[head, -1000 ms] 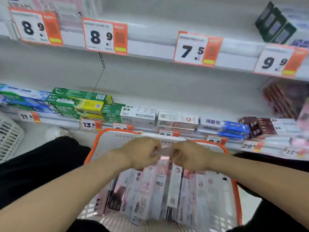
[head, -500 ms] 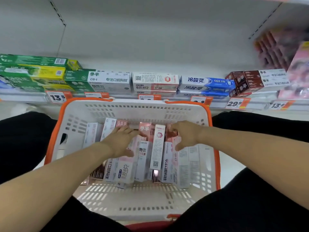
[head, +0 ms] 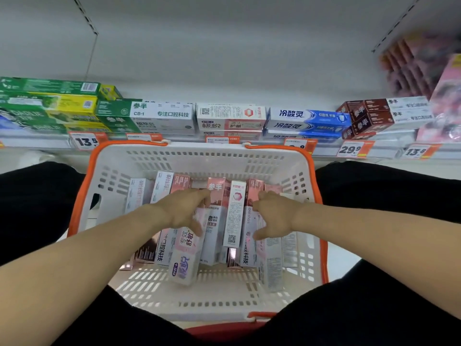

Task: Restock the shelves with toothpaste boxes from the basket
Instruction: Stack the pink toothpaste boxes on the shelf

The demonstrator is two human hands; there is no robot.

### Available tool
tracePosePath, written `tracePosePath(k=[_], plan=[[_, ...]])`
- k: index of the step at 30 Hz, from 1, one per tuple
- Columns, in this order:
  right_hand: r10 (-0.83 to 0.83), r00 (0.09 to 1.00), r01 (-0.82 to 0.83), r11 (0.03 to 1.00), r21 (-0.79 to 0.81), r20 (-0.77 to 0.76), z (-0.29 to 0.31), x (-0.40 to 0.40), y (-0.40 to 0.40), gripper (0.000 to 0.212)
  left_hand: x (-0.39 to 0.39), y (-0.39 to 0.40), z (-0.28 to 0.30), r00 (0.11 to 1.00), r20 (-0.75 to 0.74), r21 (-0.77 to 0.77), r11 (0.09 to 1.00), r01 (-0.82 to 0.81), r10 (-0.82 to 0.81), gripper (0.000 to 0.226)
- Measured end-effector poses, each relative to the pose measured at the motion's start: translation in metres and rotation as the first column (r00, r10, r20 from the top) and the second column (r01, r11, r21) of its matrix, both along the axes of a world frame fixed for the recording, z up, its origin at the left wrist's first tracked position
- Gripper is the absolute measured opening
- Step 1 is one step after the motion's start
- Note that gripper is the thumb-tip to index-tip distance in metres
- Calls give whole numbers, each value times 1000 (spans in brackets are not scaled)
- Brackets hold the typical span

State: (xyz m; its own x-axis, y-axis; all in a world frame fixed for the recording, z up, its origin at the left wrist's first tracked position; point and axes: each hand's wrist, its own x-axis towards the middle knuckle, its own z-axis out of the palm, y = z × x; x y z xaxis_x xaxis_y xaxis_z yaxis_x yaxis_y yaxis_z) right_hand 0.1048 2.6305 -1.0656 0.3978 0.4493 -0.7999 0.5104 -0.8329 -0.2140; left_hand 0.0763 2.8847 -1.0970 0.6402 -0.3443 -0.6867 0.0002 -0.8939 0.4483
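Both hands down in basket (head: 199, 305) on toothpaste boxes (head: 234, 213).
L hand (head: 183, 211) w/ fingers spread, resting flat on pink/white boxes, no grip closed on any; R hand (head: 274, 217) likewise spread, thumb & fingers lying across boxes at right, nothing pinched. Boxes lie packed side by side mid-basket, betw. person's knees. Shelf (head: 37, 143) just beyond basket rim holds stocked boxes w/ price tags (head: 351, 149) along edge.

pink packs (head: 446, 103) blurred (right edge), price tag (head: 295, 144) half hidden
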Motion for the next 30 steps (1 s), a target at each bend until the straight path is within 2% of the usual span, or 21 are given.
tracePosePath(k=[3,7,9,11,15,17,19,21,23,28,30], plan=[[-66,997,67,998,-14,42,4,0,0,54,3,1,3,998,-28,-21,999,-49,49,85],[-162,986,160,986,-57,-30,13,6,8,70,9,-1,8,982,-97,-123,978,-171,159,57],[-165,984,161,985,-61,-72,22,13,11,79,11,0,10,972,-137,-171,962,-211,189,56],[-191,976,186,981,-55,-105,38,23,10,78,13,1,12,954,-166,-224,933,-282,249,63],[-388,904,403,914,52,-182,65,51,1,57,24,2,20,839,-243,-396,740,-544,487,62],[-536,793,588,798,135,-288,72,62,-6,50,32,1,26,790,-304,-456,647,-611,532,76],[-603,703,695,695,183,-376,79,70,-11,50,39,-2,37,779,-344,-497,602,-625,524,81],[-606,667,728,654,207,-434,85,74,-13,52,45,-6,49,802,-353,-528,605,-596,482,77],[-601,646,746,626,226,-470,91,77,-12,54,49,-11,61,839,-341,-565,621,-544,425,62],[-618,628,778,508,370,-472,117,82,-11,50,59,-20,81,933,-208,-557,749,-359,293,37],[-627,614,787,443,429,-480,133,88,-14,44,66,-17,92,940,-161,-545,767,-339,301,32]])
